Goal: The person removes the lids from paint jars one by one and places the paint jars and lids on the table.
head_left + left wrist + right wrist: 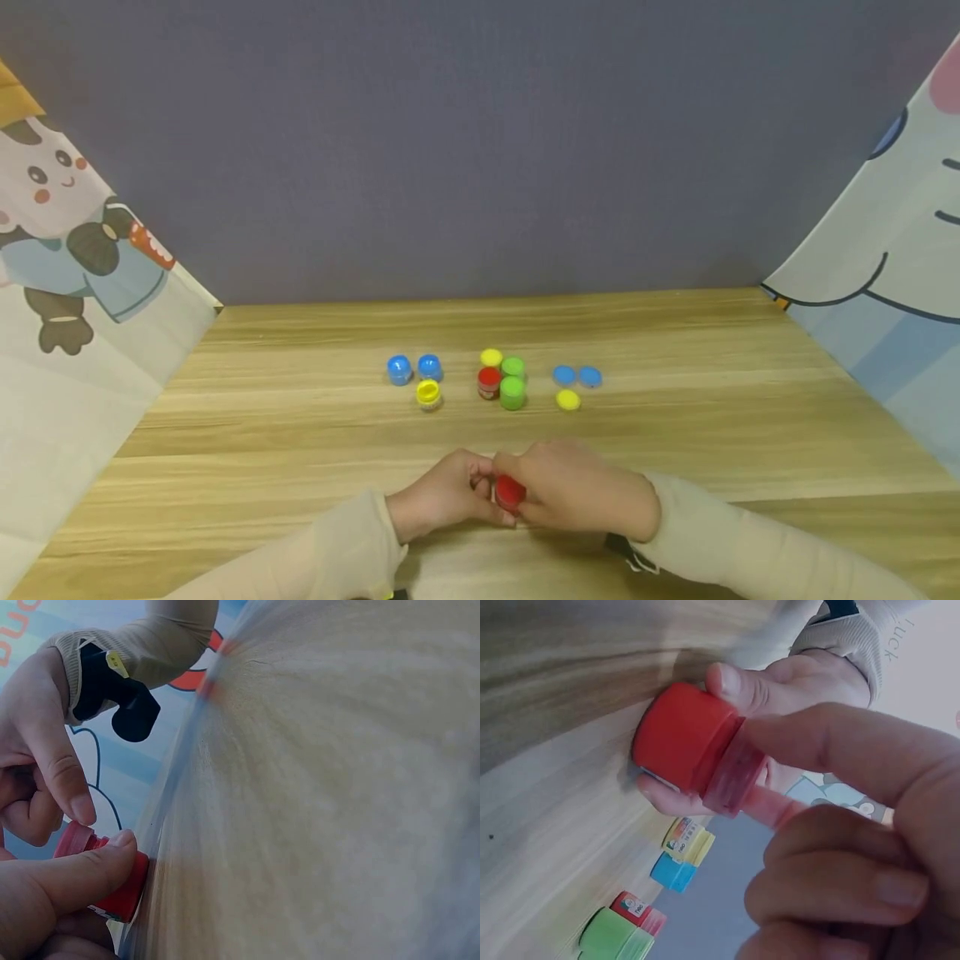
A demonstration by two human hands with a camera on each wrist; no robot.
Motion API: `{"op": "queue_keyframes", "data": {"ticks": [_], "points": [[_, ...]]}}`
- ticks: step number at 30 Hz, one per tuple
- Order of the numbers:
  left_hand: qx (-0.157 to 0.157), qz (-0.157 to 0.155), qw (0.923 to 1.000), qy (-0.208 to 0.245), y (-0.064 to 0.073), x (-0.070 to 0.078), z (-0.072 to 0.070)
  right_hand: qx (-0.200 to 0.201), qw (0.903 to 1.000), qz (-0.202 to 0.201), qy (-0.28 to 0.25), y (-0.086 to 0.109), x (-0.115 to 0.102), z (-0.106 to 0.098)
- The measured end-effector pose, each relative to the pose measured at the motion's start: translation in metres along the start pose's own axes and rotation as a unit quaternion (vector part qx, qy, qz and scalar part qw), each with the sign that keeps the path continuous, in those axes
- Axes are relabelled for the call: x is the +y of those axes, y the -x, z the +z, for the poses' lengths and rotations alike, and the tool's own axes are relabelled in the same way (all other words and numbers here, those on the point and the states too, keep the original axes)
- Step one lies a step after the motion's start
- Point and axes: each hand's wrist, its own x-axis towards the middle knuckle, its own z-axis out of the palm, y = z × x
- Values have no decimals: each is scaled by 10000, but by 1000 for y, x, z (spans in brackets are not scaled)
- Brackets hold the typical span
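Note:
A small red jar [682,739] stands on the table between both hands, close to the person. My left hand [446,493] grips the jar's body from the left, its thumb along the side in the left wrist view. At the jar's top, the translucent red lid [736,771] is pinched by the right hand [573,487], with thumb and index finger at its rim. The lid sits at the mouth of the jar, slightly tilted in the left wrist view. From above, the hands cover part of the jar [510,493].
Beyond the hands, two blue jars [400,370] and a yellow jar [429,396] stand at left. A middle cluster has a red jar [489,383], green jars [513,393] and a yellow-topped jar [491,357]. Two blue lids [590,377] and a yellow lid [568,400] lie at right.

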Motion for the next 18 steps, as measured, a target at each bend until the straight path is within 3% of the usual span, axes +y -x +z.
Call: {"op": "queue_keyframes", "data": {"ticks": [5,8,13,18], "points": [[-6,41,10000,-24,0,1,0,91,10000,-29,-30,2,-1,-1],[4,53,10000,-17,-1,1,0,276,9991,316,76,2,-3,1],[15,-17,10000,94,-1,1,2,544,9910,998,703,1,-8,7],[92,-29,9999,82,-1,0,2,653,9883,1023,924,-1,-10,14]]}}
